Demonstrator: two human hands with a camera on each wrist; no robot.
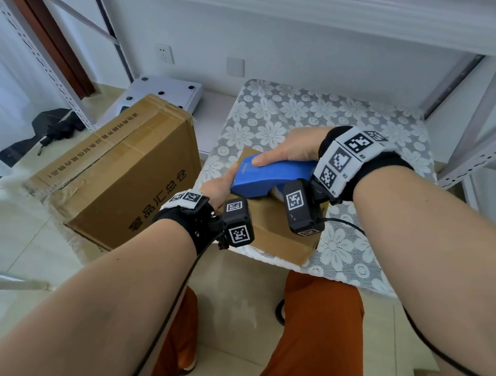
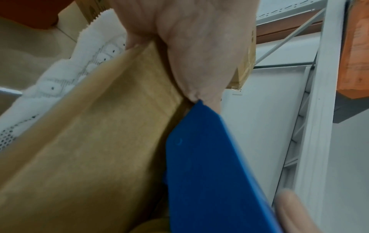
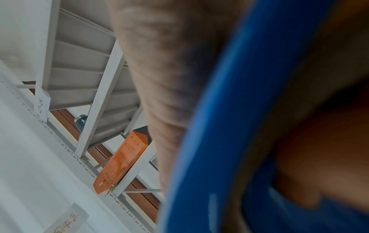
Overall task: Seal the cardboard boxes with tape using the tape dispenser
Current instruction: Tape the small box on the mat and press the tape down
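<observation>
A small cardboard box (image 1: 270, 228) lies on the table's flowered lace cloth (image 1: 307, 112). A blue tape dispenser (image 1: 272, 175) sits on top of it, and my right hand (image 1: 286, 152) grips it with the thumb along its near side. My left hand (image 1: 220, 185) is at the dispenser's front end. In the left wrist view its fingers (image 2: 199, 71) press on the brown box top (image 2: 99, 141) right where the blue dispenser (image 2: 209, 173) tip meets it. The right wrist view is filled by the blue dispenser (image 3: 229, 126) and my thumb (image 3: 169, 78). The tape itself is hidden.
A large cardboard box (image 1: 128, 171) with printed characters stands tilted on the floor, left of the table. White metal shelf posts (image 1: 484, 148) rise on both sides. A black umbrella (image 1: 54, 129) lies on the floor. My knees (image 1: 318, 329) are under the table's front edge.
</observation>
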